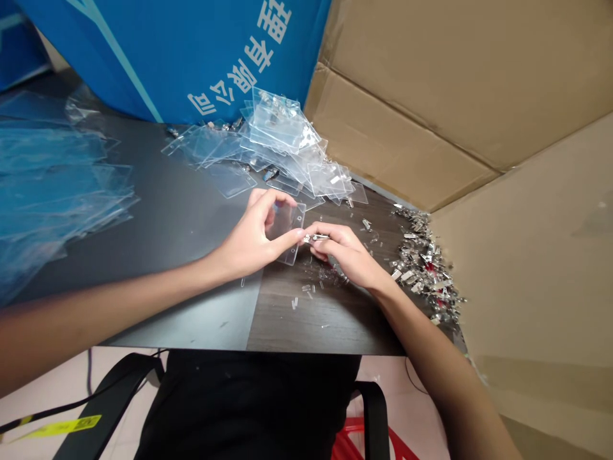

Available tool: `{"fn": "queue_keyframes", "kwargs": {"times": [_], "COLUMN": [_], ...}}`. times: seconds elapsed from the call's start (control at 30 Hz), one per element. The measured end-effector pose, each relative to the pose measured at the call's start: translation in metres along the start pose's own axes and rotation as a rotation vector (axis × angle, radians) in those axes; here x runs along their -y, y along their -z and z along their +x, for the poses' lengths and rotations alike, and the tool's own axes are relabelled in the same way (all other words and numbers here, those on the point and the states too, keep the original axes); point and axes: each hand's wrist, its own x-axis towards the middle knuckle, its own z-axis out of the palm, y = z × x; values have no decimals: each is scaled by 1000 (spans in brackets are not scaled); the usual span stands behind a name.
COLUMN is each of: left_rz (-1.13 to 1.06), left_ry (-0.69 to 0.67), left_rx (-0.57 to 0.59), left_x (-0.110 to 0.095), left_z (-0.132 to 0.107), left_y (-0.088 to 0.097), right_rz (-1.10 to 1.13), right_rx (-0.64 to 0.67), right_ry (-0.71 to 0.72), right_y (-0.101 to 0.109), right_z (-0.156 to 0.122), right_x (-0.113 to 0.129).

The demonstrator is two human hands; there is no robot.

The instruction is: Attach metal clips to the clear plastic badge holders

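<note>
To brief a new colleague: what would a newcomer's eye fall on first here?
The eye goes first to the centre of the dark desk, where the left hand holds a clear plastic badge holder and the right hand pinches a small metal clip beside it. Behind them rises a heap of clear holders, and at the right lies a glittering pile of metal clips.

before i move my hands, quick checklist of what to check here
Left hand gripping the clear plastic badge holder: ok.
Right hand pinching the metal clip: ok.
Clip seated in the holder's edge hole: cannot tell, the fingers and the angle hide it.
Spare metal clips heaped beyond the right hand: ok.
Loose clear plastic bits below the hands: not ok, scattered.
</note>
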Motion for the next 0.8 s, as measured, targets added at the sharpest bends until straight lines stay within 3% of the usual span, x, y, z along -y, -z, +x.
{"fn": "queue_keyframes", "kwargs": {"times": [0.47, 0.67, 0.8], "left_rz": [147, 140, 66], "left_ry": [-13, -26, -47], "left_rx": [-42, 7, 75], "left_x": [-5, 4, 4], "left_z": [-3, -4, 7], "left_y": [1, 2, 14], "right_rz": [-190, -328, -338], "right_rx": [-95, -143, -140], "right_ry": [97, 183, 180], "right_y": [-8, -8, -7], "right_z": [3, 3, 4], "right_x": [-7, -6, -2]}}
